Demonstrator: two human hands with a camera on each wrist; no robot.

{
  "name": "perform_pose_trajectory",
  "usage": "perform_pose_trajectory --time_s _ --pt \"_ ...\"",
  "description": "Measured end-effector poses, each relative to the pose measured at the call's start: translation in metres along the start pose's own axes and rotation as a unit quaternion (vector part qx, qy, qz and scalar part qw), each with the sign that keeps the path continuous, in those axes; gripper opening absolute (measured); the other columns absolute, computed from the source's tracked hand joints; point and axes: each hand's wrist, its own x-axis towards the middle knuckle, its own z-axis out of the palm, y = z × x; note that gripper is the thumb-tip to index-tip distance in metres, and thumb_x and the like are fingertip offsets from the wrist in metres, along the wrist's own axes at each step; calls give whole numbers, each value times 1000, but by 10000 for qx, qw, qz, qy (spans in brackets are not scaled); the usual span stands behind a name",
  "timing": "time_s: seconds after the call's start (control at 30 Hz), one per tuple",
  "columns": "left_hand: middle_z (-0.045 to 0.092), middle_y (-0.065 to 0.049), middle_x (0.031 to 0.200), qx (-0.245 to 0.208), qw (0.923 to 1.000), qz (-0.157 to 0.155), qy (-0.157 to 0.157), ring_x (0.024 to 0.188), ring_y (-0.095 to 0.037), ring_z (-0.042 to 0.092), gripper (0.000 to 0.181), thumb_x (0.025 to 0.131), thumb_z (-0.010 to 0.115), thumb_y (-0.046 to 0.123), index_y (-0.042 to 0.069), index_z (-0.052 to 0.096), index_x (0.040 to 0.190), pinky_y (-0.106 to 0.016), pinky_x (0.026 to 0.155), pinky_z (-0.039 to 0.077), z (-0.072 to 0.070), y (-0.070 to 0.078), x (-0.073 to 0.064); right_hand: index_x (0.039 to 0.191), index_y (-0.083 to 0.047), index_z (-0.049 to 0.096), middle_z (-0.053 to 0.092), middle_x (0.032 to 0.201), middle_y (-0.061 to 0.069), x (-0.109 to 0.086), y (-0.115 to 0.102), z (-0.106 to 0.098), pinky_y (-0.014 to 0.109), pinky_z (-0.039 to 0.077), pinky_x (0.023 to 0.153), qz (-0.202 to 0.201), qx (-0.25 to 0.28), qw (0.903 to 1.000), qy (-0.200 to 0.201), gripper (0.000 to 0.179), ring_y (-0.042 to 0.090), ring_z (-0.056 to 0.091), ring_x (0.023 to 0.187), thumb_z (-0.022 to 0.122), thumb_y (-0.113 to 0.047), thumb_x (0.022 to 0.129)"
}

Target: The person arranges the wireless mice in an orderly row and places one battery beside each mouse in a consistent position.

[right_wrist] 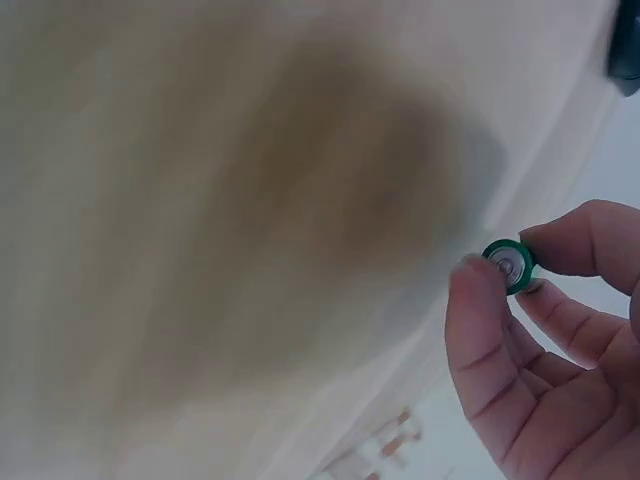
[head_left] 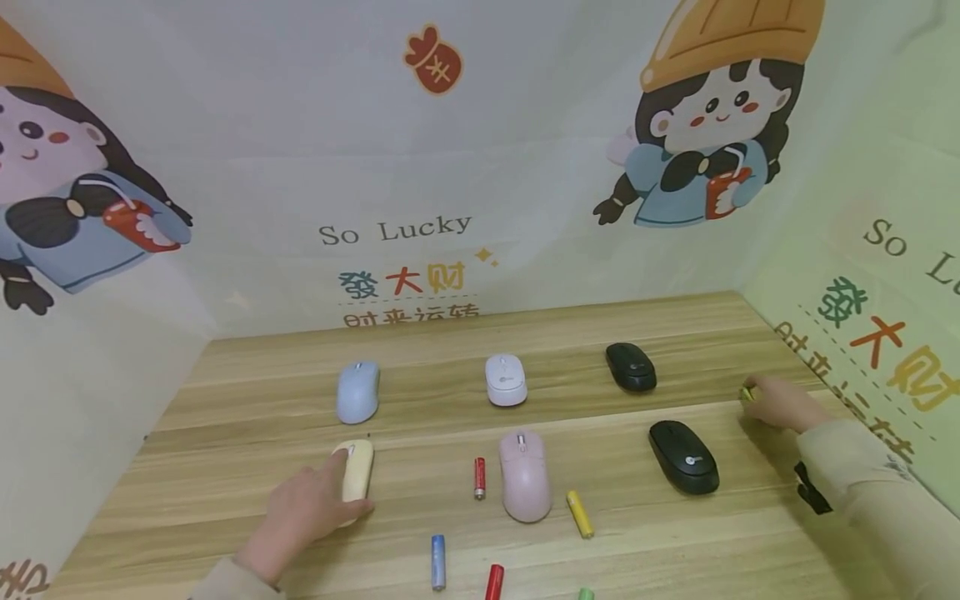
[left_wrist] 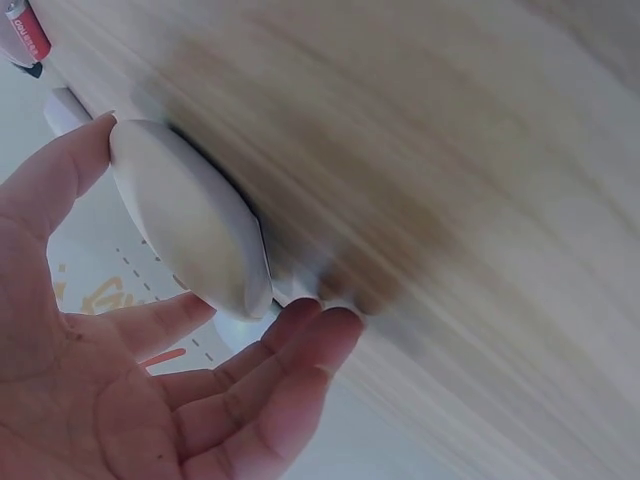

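Observation:
At the left of the head view, my left hand (head_left: 303,504) grips a pale yellow computer mouse (head_left: 360,468). The left wrist view shows the thumb at one end of this mouse (left_wrist: 185,215) and the index finger at its side, while the other fingers extend past it. Far to the right, my right hand (head_left: 783,406) pinches a small green battery (right_wrist: 510,264) between thumb and fingertips. One metal end of the battery faces the right wrist camera; the fingers hide part of its body.
Behind stand a blue mouse (head_left: 357,392), a white mouse (head_left: 506,381) and a black mouse (head_left: 631,367). Nearer are a pink mouse (head_left: 525,479) and another black mouse (head_left: 683,457). Loose batteries, including a yellow one (head_left: 580,513) and a blue one (head_left: 438,562), lie in front. Printed cloth (head_left: 540,250) borders the table.

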Motion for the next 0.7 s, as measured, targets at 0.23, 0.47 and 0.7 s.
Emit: perform_pose_trajectory --time_s 0.23,0.47,0.7 --pt "61 -28 99 -4 10000 -54 17 92 -48 56 87 70 71 51 0 40 133 -47 58 48 -2 -1 -2 123 23 30 42 53 -2 35 -35 -2 26 44 49 -366 732 9961 -318 54 9 40 45 50 -9 85" --pt "61 -28 104 -35 10000 -49 -30 99 -50 54 87 70 70 52 1 40 134 -52 62 49 -3 1 -2 123 17 37 48 55 -1 66 -60 1 23 42 49 -390 341 9985 -160 50 9 46 48 50 -13 85" --pt "61 -28 103 9 10000 -60 3 96 -47 56 87 70 71 51 1 40 134 -51 62 49 -3 -1 -1 122 21 36 59 80 18 86 -63 9 28 53 56 -504 407 9969 -442 52 14 58 61 50 -9 82"
